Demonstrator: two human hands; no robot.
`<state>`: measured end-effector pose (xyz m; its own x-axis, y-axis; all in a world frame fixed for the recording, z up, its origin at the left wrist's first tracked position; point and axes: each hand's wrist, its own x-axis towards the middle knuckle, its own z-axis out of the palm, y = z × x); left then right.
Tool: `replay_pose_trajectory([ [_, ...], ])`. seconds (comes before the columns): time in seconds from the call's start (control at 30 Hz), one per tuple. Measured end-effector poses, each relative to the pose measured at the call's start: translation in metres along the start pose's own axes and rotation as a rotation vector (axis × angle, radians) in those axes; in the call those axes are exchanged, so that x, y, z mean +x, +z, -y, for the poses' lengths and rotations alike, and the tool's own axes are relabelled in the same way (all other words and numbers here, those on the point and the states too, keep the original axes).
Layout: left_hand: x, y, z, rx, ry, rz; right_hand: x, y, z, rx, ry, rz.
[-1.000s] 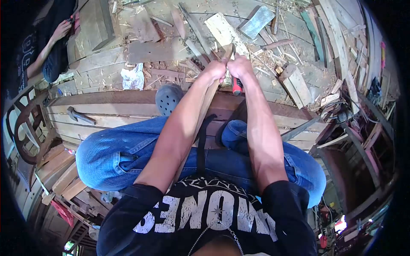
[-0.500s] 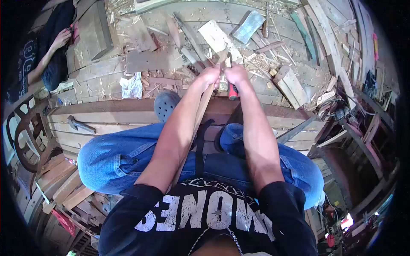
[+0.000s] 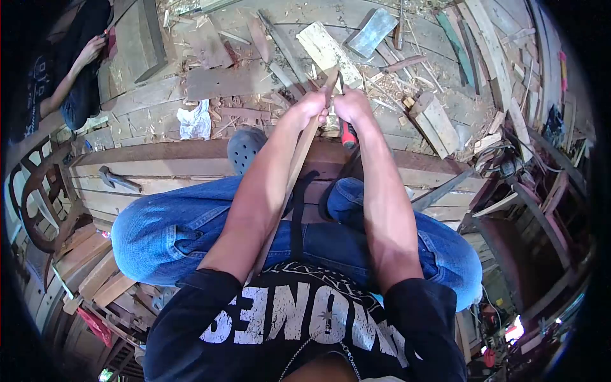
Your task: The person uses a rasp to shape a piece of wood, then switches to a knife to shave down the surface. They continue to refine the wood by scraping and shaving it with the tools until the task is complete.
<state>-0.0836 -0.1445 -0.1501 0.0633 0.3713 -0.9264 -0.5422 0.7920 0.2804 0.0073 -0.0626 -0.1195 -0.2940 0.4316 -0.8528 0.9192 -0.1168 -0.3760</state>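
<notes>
My left hand [image 3: 311,107] is closed around a long, thin wooden strip [image 3: 298,162], which runs back along my left forearm toward my chest. The strip's pointed far end [image 3: 332,77] sticks out past my fingers, over a pale wood block [image 3: 320,46] on the floor. Close beside it, my right hand [image 3: 352,107] grips a tool with a red and black handle [image 3: 348,135]. Its narrow dark blade [image 3: 340,81] points away from me, next to the strip's tip. I cannot tell whether it is a knife or a chisel.
Wood shavings and offcuts litter the plank floor. A grey metal-looking block [image 3: 371,33] and a wood block [image 3: 434,125] lie ahead. A hammer [image 3: 119,180] rests at left, near a crumpled white cloth [image 3: 194,121]. Another person's hand [image 3: 91,49] shows at upper left.
My right hand has shifted slightly toward me along with the tool, and more of the strip's tip and the dark blade shows. Both hands keep their grip.
</notes>
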Motion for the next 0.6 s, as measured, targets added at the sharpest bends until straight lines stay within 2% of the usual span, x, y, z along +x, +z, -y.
replay_pose_trajectory([
  [0.13, 0.004, -0.001, 0.004, -0.006, 0.022, 0.025, -0.006, -0.009, 0.011, -0.046, 0.035, 0.081],
  [0.2, 0.007, -0.001, 0.003, 0.049, 0.058, 0.025, 0.008, -0.005, 0.007, -0.277, -0.098, -0.048],
  [0.23, 0.008, 0.0, 0.002, 0.051, 0.04, 0.0, 0.013, -0.003, 0.006, -0.302, -0.106, -0.041],
  [0.33, 0.0, -0.001, -0.004, 0.0, -0.006, -0.007, 0.027, 0.001, 0.012, -0.252, 0.021, -0.069],
  [0.4, 0.001, -0.002, -0.003, 0.078, -0.028, -0.074, 0.031, 0.004, 0.019, -0.285, 0.014, -0.03],
  [0.47, 0.01, -0.004, 0.001, 0.099, 0.056, -0.039, 0.024, -0.003, 0.026, -0.279, 0.058, -0.001],
  [0.53, 0.007, -0.001, 0.0, 0.051, 0.092, -0.031, 0.023, -0.001, 0.02, -0.268, 0.007, -0.05],
  [0.6, 0.003, -0.002, -0.002, 0.081, 0.016, -0.058, 0.024, 0.0, 0.016, -0.339, -0.051, -0.109],
])
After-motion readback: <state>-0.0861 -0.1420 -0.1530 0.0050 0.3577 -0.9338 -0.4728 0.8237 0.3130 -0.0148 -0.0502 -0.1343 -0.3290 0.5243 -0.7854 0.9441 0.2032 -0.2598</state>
